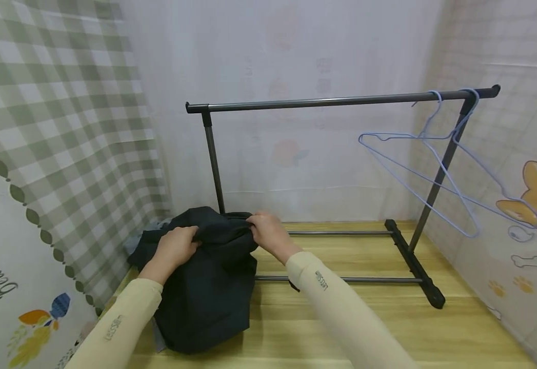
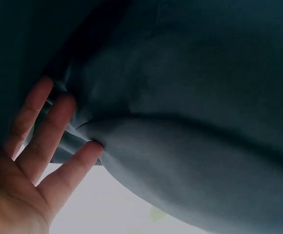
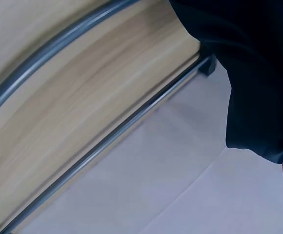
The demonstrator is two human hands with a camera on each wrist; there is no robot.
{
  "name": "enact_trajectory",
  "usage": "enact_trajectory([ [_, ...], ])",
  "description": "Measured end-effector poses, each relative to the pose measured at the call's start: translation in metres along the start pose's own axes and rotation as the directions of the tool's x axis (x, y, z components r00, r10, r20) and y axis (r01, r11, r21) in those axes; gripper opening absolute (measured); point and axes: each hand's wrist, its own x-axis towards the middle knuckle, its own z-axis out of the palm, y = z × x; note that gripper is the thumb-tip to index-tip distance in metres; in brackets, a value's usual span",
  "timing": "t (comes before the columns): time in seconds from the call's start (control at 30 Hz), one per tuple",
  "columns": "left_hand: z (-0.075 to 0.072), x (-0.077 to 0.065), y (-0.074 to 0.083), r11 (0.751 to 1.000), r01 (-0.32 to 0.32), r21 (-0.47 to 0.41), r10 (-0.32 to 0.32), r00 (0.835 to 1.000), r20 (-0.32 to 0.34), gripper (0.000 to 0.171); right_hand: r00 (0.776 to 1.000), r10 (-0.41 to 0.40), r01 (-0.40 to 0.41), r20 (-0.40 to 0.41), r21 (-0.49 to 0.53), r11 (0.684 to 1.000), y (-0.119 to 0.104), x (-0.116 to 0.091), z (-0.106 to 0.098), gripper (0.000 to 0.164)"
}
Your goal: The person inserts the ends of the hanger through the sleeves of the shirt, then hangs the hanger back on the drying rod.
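A dark, nearly black garment hangs bunched from both hands, its lower part near the wooden surface; its exact kind is hidden by the folds. My left hand grips its upper left part. In the left wrist view, the fingers of that hand are spread against the cloth, and the thumb is mostly out of sight. At the upper right edge, my right hand pinches the garment. Only a fingertip of it shows beside the dark cloth in the right wrist view.
Behind the garment stands a dark metal clothes rack. Two light blue hangers hang at its right end. Grey-blue cloth lies partly behind the garment, on the wooden surface. Patterned curtains enclose the area.
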Motion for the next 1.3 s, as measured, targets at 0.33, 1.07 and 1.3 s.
enact_trajectory([
  [0.33,0.021,0.045,0.069,0.990,-0.010,-0.139,0.008,1.000,-0.017,0.023,0.995,0.073,-0.079,-0.071,-0.083,0.993,0.062,-0.028,-0.042,0.018],
  [1.07,0.087,0.068,0.148,0.964,-0.100,-0.245,0.103,0.995,-0.003,0.025,0.941,0.334,-0.337,-0.044,-0.103,0.936,0.150,-0.091,-0.083,0.029],
  [1.3,0.086,0.048,0.121,0.961,-0.085,-0.262,0.096,0.995,0.031,0.046,0.938,0.336,-0.326,0.083,-0.108,0.939,0.145,-0.106,-0.050,0.070],
])
